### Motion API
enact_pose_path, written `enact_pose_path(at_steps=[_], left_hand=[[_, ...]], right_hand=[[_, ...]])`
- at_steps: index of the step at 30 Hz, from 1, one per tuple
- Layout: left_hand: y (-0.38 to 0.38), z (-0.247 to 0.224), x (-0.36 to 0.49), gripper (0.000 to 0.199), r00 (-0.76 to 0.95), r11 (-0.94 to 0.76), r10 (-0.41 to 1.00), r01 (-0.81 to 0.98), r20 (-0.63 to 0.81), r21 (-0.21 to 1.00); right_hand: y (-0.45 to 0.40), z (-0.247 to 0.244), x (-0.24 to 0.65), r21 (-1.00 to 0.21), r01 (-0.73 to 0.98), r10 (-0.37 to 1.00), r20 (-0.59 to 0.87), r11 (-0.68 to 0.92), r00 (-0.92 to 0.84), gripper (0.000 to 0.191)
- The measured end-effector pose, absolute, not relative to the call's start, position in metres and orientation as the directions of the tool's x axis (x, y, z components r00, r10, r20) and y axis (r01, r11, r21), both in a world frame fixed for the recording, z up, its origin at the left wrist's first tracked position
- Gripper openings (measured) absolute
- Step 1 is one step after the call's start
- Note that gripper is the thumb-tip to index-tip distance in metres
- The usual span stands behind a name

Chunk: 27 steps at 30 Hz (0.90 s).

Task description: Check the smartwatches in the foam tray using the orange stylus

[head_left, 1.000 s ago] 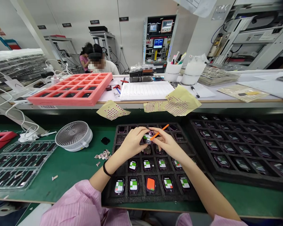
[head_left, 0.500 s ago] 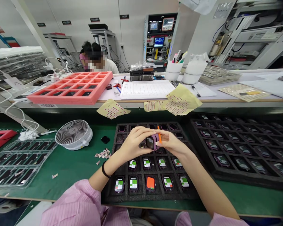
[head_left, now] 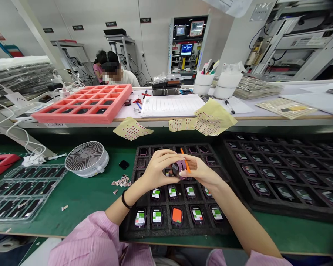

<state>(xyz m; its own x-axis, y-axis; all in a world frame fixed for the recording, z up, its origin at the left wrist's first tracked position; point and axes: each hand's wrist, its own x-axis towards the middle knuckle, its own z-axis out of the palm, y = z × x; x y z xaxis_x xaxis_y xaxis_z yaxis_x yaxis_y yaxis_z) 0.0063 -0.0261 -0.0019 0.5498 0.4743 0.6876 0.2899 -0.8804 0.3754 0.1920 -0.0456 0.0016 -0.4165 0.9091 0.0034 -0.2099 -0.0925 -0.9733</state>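
Note:
A purple-cased watch-like device (head_left: 180, 168) is gripped between the fingers of my left hand (head_left: 159, 168), its dark face turned to the left. My right hand (head_left: 202, 170) pinches a thin orange stick (head_left: 185, 161) against the right side of the device. Both hands are over a black foam tray (head_left: 166, 231), whose compartments hold similar devices. Several in the front rows have lit screens in green and white, and one screen (head_left: 177, 215) is orange. My hands cover some of the middle compartments.
A second black tray (head_left: 266, 205) of devices lies at the right. To the left are a round fan (head_left: 86, 159), a dark square piece (head_left: 124, 164), small scattered strips (head_left: 122, 181) and a clear tray (head_left: 27, 192). A shelf edge (head_left: 161, 123) with hanging yellow sheets crosses behind.
The device has turned in my fingers, so less of its face shows. The orange stick has tilted, its top leaning left.

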Motion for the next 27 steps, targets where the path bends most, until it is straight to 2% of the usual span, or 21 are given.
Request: enact_pose_path(at_steps=[5, 8, 11, 13, 14, 18, 23, 27], left_hand=[[-0.027, -0.003, 0.008, 0.048, 0.547, -0.866, 0.499, 0.282, 0.672, 0.414], [-0.026, 0.001, 0.007, 0.047, 0.514, -0.866, 0.5, 0.272, 0.697, 0.421], [-0.026, 0.006, 0.003, 0.047, 0.486, -0.862, 0.505, 0.248, 0.713, 0.442], [-0.026, 0.009, 0.0, 0.046, 0.479, -0.85, 0.523, 0.23, 0.705, 0.474], [-0.027, 0.01, -0.001, 0.045, 0.477, -0.842, 0.534, 0.223, 0.698, 0.492], [-0.029, 0.012, -0.001, 0.043, 0.462, -0.82, 0.565, 0.221, 0.684, 0.528], [-0.032, 0.013, 0.0, 0.042, 0.46, -0.82, 0.567, 0.233, 0.683, 0.523], [-0.031, 0.011, 0.0, 0.045, 0.46, -0.826, 0.559, 0.227, 0.69, 0.516]], right_hand=[[-0.045, 0.0, 0.191, -0.984, -0.17, 0.915, 0.018, -0.056, -0.404, 0.052], [-0.046, 0.003, 0.193, -0.99, -0.132, 0.934, 0.085, 0.041, -0.348, 0.054], [-0.051, 0.01, 0.198, -0.953, -0.156, 0.954, 0.278, 0.26, -0.112, 0.041], [-0.057, 0.013, 0.204, -0.887, -0.163, 0.902, 0.423, 0.431, 0.086, 0.031], [-0.061, 0.013, 0.206, -0.853, -0.157, 0.866, 0.481, 0.499, 0.138, 0.034], [-0.075, 0.013, 0.208, -0.797, -0.116, 0.805, 0.583, 0.592, 0.107, 0.048], [-0.078, 0.012, 0.203, -0.75, -0.046, 0.752, 0.657, 0.659, 0.056, 0.048], [-0.076, 0.01, 0.201, -0.736, -0.066, 0.739, 0.669, 0.674, 0.077, 0.043]])
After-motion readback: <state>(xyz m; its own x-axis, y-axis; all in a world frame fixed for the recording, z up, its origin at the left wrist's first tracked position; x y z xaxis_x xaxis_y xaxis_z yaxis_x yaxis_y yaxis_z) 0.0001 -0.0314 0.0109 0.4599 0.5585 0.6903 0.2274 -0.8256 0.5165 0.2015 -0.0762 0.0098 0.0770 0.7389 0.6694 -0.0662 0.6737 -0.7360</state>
